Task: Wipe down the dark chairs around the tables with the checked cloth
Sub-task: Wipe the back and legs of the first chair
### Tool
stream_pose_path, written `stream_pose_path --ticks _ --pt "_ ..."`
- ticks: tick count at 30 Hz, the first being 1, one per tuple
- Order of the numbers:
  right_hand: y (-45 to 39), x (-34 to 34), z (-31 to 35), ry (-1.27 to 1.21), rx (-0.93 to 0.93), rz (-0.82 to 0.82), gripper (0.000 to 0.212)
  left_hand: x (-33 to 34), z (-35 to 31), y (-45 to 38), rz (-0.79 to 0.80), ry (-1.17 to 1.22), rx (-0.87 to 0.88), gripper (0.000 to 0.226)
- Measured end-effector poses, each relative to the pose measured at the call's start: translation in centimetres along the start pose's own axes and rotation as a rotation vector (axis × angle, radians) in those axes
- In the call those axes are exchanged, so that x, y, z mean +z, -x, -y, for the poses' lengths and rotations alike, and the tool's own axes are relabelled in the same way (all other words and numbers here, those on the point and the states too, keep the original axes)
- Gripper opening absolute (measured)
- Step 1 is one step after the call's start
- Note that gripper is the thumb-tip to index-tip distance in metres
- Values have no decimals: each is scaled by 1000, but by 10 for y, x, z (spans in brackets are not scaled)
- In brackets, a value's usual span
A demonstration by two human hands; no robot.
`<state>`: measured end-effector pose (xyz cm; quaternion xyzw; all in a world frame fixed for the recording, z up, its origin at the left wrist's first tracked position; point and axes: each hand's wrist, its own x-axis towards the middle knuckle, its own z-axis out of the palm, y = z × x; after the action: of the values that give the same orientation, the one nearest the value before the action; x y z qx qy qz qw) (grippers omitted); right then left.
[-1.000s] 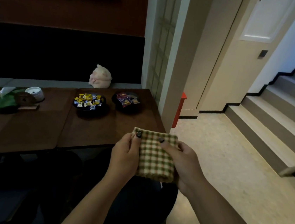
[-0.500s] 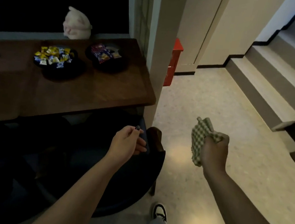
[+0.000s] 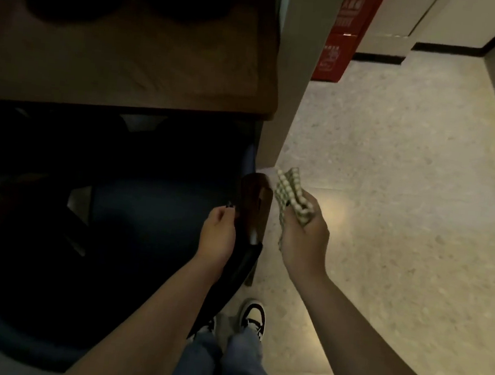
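Right hand (image 3: 303, 240) clutches checked cloth (image 3: 293, 197) beside chair (image 3: 252, 215)

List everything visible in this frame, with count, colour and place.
checked cloth: one, green and cream, bunched in the right hand
chair: one, dark, tucked under the table
armrest: one, brown wood, at the chair's right side
table: one, dark brown, upper left
bowls: two, black, holding wrapped sweets, top edge
red box: one, behind the pillar
pillar: one, pale, beside the table
shoes: two, black and white, on the floor
left hand: on the armrest
right hand: holds the cloth
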<state>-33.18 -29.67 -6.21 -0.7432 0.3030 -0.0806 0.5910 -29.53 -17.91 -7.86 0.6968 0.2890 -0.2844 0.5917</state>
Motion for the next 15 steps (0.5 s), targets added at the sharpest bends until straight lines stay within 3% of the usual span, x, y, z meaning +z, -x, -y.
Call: stream_pose_path --ticks 5,8,11,15 --pt "-7 22 -37 230 -432 502 46 0 8 -43 -43 117 -29 35" --pt "-13 18 -41 516 -649 651 59 -6 23 -63 -42 237 -148 44" --pt "-30 21 -20 785 -737 739 59 -7 30 -82 -42 312 -187 47" --pt "-45 59 10 1450 -727 1041 52 -7 33 -95 -40 330 -179 46"
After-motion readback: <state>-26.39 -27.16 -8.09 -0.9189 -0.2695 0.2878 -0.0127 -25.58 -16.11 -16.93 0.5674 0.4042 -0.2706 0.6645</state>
